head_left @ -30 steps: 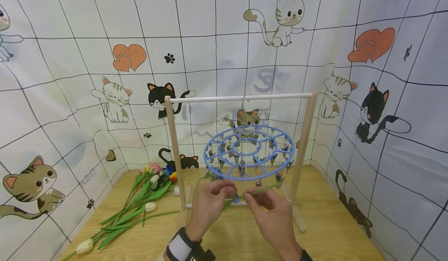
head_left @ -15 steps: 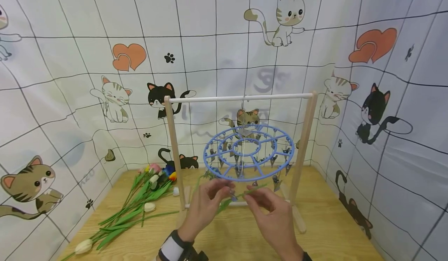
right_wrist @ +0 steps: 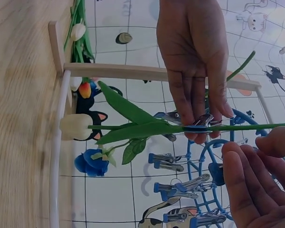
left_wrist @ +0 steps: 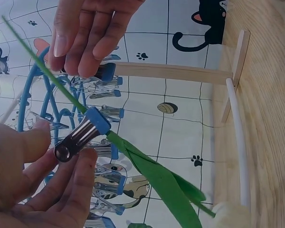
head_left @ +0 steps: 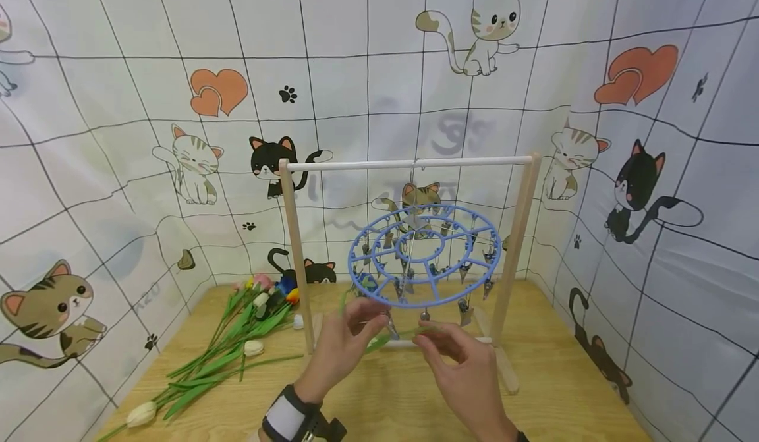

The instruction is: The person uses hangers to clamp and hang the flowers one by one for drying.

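A white artificial tulip [right_wrist: 76,127] hangs bloom-down, its green stem caught between the blue tips of a metal clip [left_wrist: 80,135]. The clip is one of several on a round blue hanging rack [head_left: 427,305]. My left hand [head_left: 339,340] is right beside this clip, fingertips at its spring end and thumb spread away from them. My right hand [head_left: 465,366] is near the stem's free end, fingers loosely bent and apart from the stem in the right wrist view. A blue flower [right_wrist: 91,162] hangs close to the tulip.
A wooden frame [head_left: 518,231] with white rods stands around the rack. Several artificial flowers [head_left: 237,333] lie on the table [head_left: 569,376] at the left. A cat-print cloth [head_left: 356,99] walls the back and sides.
The tulip stem has shifted left in the head view. My left fingers and thumb have parted at the clip, and my right fingers have come off the stem. The rack has swung slightly.
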Available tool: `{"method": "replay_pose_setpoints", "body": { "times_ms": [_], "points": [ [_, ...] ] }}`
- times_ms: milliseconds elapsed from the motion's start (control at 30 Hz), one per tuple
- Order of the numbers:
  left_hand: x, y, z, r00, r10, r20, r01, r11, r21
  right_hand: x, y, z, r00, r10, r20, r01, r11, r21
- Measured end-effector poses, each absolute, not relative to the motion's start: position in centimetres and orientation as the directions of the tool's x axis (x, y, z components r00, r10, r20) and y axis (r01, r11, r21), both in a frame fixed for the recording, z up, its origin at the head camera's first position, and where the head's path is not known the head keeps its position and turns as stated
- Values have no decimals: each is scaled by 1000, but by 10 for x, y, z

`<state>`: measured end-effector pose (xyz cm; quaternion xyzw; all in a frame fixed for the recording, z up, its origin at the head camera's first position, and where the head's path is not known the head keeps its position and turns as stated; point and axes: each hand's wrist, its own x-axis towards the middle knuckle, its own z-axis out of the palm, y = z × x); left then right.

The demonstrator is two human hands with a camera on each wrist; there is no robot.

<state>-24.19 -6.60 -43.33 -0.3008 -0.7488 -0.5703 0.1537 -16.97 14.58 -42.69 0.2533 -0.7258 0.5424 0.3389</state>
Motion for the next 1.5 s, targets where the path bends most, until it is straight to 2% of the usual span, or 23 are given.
{"method": "replay_pose_setpoints", "body": {
  "times_ms": [167,467,567,800,933,1167,1367,1500],
  "points": [
    [-243,-68,-433,-773,274,572,623,158,766,-161,143,-418,-653,9,757,-727,269,-631],
    [-245,-83,-435,-776,258,576,627,215,749,-159,147,-424,-660,-1,751,-719,293,-631],
    [-245,-91,-438,-791,235,565,611,259,748,-160,149,-428,-660,-9,751,-713,321,-623],
    [-248,-119,-451,-827,186,531,560,361,746,-167,161,-445,-721,-44,692,-647,401,-649],
    [-250,-138,-460,-841,151,520,531,414,739,-179,172,-465,-714,-87,695,-653,442,-616],
    [-258,-177,-479,-832,57,552,499,515,697,-188,183,-481,-718,-187,671,-655,507,-560],
    [-267,-215,-496,-850,-4,527,378,691,616,-191,188,-490,-769,-227,598,-603,571,-558],
    [-268,-236,-510,-888,-1,459,287,780,557,-192,188,-497,-806,-266,529,-568,599,-565]
  ]
}}
